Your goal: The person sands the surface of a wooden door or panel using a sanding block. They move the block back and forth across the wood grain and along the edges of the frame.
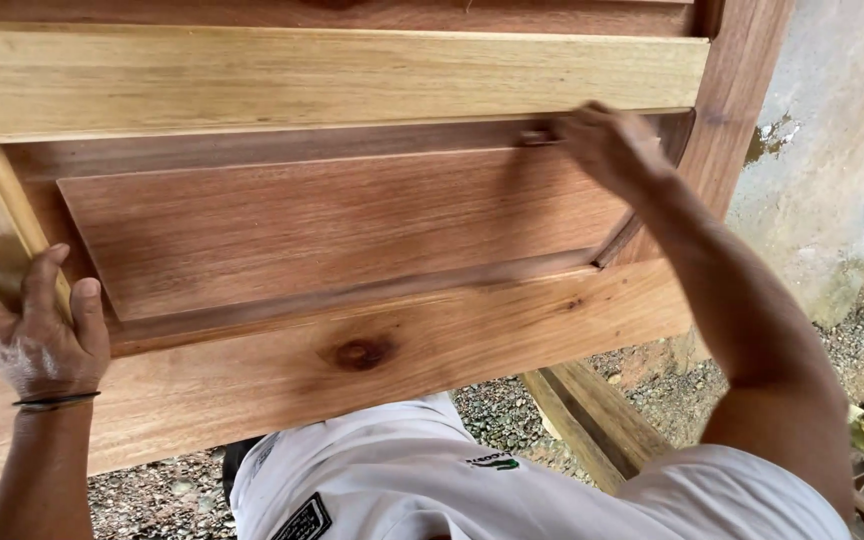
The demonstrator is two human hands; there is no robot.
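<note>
**Two bare hands on a panelled wooden door**

A large door of reddish-brown and pale yellow wood (392, 330), unfinished and with a raised rectangular panel (342, 225) set in its middle, fills most of the view and lies tilted across it, close to the person's chest. A broad pale rail (332, 75) runs above the panel, and a lower rail with a dark round knot (362, 352) runs beneath it. Behind the door stands a rough grey plastered wall (832, 150), and below it lies a ground of loose grey gravel (512, 410). A narrow wooden beam (592, 420) slants under the door's lower edge.

The person's right hand (607, 145) reaches out to the groove at the panel's upper right corner, fingers curled around a small brown block (540, 135) pressed against the moulding; how tightly it is gripped cannot be told. The left hand (27, 325) rests spread and flat near the door's left edge, fingers extended over the frame, holding nothing. A thin dark band (57, 402) circles the left wrist.
</note>
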